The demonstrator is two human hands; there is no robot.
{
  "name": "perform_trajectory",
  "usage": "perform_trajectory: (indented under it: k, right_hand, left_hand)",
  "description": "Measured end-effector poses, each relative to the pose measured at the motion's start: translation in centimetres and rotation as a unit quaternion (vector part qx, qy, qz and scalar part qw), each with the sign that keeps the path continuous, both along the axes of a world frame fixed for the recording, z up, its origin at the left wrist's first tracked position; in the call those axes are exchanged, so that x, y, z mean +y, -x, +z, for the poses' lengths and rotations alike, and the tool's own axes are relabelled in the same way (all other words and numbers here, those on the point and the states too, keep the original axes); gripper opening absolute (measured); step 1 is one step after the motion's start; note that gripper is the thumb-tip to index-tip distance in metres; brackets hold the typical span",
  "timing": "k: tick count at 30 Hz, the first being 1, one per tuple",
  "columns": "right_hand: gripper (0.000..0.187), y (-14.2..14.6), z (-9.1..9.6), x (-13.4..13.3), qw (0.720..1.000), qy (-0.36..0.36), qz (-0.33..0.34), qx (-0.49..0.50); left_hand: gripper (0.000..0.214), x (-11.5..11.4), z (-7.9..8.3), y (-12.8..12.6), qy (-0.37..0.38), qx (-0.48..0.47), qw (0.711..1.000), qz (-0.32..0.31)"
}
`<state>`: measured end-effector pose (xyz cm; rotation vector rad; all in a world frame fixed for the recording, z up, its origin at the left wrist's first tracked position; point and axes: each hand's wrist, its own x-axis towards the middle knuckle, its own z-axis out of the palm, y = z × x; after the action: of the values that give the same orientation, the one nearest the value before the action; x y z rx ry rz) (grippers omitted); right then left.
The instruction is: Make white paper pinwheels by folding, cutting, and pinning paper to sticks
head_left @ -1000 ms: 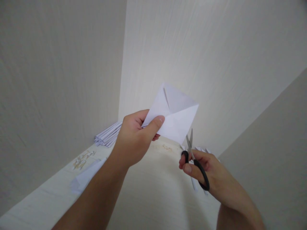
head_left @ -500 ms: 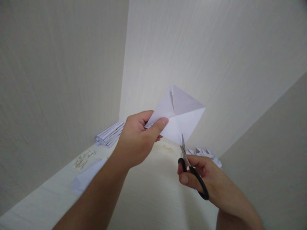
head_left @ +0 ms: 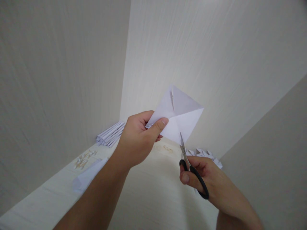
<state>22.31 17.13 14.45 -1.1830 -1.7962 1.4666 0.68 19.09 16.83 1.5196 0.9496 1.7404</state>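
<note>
As the scissors [head_left: 188,162] narrow further at the paper [head_left: 185,118], my left fingers [head_left: 158,126] pinch it — right fingers [head_left: 190,178] curled round handles [head_left: 200,182].

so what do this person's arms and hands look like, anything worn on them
The left hand and right hand are ungloved, and both forearms are bare as far as they show. No watch, bracelet or ring is visible, though some fingers are partly hidden.
</note>
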Motion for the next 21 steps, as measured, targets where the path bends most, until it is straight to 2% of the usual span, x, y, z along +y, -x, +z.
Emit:
perform_trajectory:
  k: [4,11,21]
  right_hand:
    - [0.040,-0.06,-0.03,0.24,0.999,-0.041,-0.012,-0.021]
    - [0.046,-0.23,0.20,0.26,0.984,-0.104,-0.066,-0.130]
    - [0.046,0.12,0.24,0.40,0.983,-0.104,-0.072,-0.136]
  left_hand:
    - [0.031,0.03,-0.09,0.02,-0.003,0.000,1.000,0.002]
    - [0.030,0.17,-0.23,0.05,0.000,-0.012,1.000,-0.002]
    - [0.030,0.29,-0.39,0.09,0.002,-0.007,1.000,-0.010]
